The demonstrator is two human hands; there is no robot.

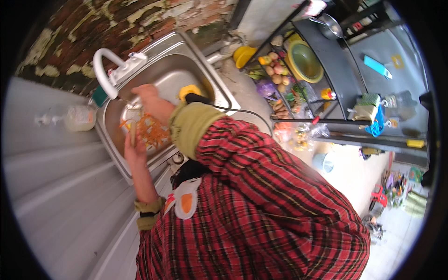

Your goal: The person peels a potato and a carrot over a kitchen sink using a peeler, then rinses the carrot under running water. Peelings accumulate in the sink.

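My left hand is low in the stainless-steel sink, its fingers around a tan, elongated object, perhaps a handle. My right hand reaches over the basin beside the stream from the white gooseneck tap. It is blurred, and I cannot tell whether anything is in its fingers. Orange peelings, which look like carrot, lie on the basin floor between and below my hands. Against the basin's right side rests a yellow object with a black part, partly covered by my right sleeve.
A clear bottle stands left of the sink, by a green pad. A black hose runs over the sink's right rim. A dark rack at right holds a yellow basin, fruit and a metal pan.
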